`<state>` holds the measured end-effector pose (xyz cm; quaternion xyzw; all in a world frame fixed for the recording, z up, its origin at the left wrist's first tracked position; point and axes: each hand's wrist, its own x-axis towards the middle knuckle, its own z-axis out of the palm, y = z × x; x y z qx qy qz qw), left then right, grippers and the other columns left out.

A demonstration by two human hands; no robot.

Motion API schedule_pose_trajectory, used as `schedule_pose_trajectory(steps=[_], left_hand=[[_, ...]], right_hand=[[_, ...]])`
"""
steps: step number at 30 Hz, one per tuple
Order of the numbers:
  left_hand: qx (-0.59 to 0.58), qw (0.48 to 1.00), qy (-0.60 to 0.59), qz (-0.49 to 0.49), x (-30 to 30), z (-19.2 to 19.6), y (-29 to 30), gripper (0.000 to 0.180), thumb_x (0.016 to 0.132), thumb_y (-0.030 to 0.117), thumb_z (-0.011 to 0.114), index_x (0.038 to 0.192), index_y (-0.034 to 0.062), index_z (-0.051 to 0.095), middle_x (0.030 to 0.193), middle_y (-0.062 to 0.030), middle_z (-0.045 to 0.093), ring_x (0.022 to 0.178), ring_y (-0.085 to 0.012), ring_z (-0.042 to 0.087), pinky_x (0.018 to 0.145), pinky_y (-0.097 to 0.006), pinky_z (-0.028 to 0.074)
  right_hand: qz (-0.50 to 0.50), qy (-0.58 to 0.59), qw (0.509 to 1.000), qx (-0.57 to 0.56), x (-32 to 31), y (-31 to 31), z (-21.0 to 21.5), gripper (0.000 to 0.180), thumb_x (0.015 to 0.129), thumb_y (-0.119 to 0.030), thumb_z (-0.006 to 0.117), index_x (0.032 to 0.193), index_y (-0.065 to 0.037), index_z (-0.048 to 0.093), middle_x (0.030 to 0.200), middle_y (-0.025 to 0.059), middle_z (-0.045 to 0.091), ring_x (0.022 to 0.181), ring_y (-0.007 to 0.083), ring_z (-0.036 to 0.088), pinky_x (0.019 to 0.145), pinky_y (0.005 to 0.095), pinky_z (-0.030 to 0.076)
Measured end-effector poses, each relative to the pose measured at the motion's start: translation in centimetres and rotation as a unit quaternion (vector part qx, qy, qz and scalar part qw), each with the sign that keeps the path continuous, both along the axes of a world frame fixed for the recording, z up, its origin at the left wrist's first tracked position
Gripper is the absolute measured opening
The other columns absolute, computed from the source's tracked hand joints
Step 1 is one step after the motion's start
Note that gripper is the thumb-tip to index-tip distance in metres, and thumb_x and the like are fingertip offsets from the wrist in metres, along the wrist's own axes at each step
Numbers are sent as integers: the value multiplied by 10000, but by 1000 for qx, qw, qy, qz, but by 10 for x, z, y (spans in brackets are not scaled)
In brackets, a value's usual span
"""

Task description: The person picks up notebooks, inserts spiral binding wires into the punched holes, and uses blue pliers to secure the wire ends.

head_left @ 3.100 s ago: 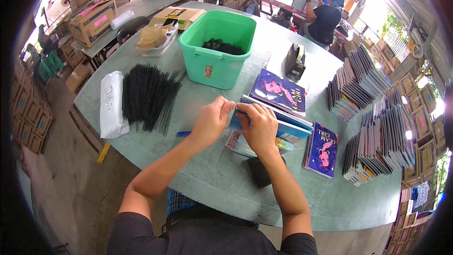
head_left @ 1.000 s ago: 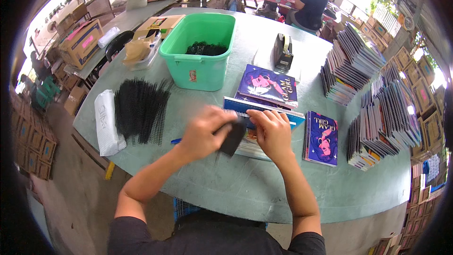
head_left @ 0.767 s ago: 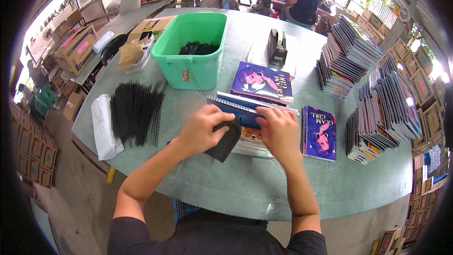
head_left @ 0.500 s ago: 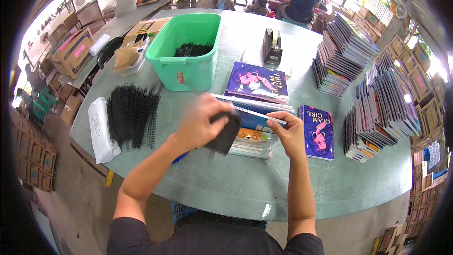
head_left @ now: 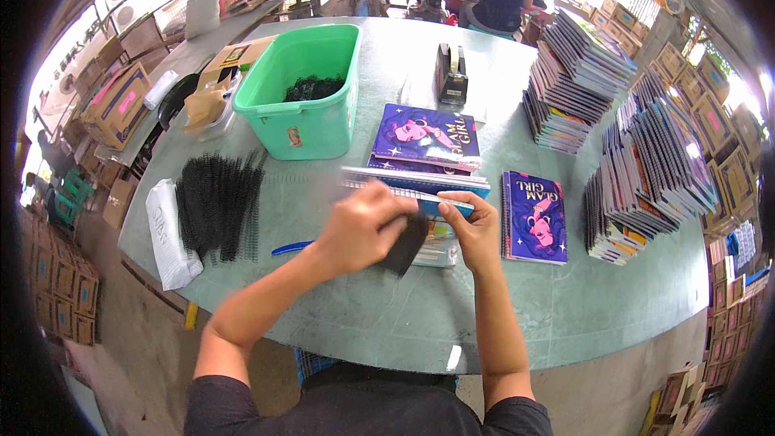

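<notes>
l hand (head_left: 359,226) fingers clamped on dark flat piece (head_left: 406,244) over notebook stack (head_left: 420,194) | r hand (head_left: 476,226) fingers pinch stack edge, steadying it on worktop (head_left: 387,315) | black coils (head_left: 218,206) lie left, w/in reach

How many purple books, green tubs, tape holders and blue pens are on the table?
Purple books lying with the cover showing: 2, one on top of a small pile, one flat beside the right hand
Green tubs: 1
Tape holders: 1
Blue pens: 1, near the left hand
Total: 5
</notes>
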<state>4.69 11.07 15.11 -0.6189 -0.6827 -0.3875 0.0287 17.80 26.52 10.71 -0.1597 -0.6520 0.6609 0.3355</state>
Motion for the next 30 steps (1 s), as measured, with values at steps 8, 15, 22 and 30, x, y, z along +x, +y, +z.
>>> schedule_pose_trajectory(steps=[8, 15, 22, 30], left_hand=[[-108, 992, -69, 3, 10, -7, -9, 299, 744, 90, 697, 1029, 50, 616, 939, -148, 613, 896, -314, 601, 792, -374, 481], [-1, 994, 104, 26, 25, -58, -13, 280, 775, 159, 658, 1033, 78, 585, 1020, -130, 558, 947, -303, 558, 781, -397, 461], [54, 986, 156, 34, -22, -6, -8, 240, 756, 129, 662, 968, 59, 575, 830, -93, 589, 787, -276, 570, 750, -398, 419], [23, 982, 182, 41, -19, 5, -15, 203, 769, 214, 671, 872, 63, 582, 798, -65, 569, 808, -231, 549, 703, -383, 417]], right_hand=[[-70, -27, 961, 265, 4, 1, 14, 225, 768, -39, 689, 990, -34, 655, 937, 94, 673, 866, 185, 628, 775, 294, 470], [-92, -33, 819, 565, -22, -27, 25, 402, 678, -18, 620, 1076, -61, 588, 992, 75, 598, 937, 262, 564, 817, 380, 417], [-41, -10, 812, 583, -18, -23, 34, 271, 727, -131, 652, 993, -97, 612, 974, 59, 578, 915, 246, 564, 759, 361, 412], [-46, -91, 796, 596, -23, -26, 32, 237, 742, -158, 675, 965, -106, 614, 834, 26, 566, 779, 221, 552, 645, 361, 385]])
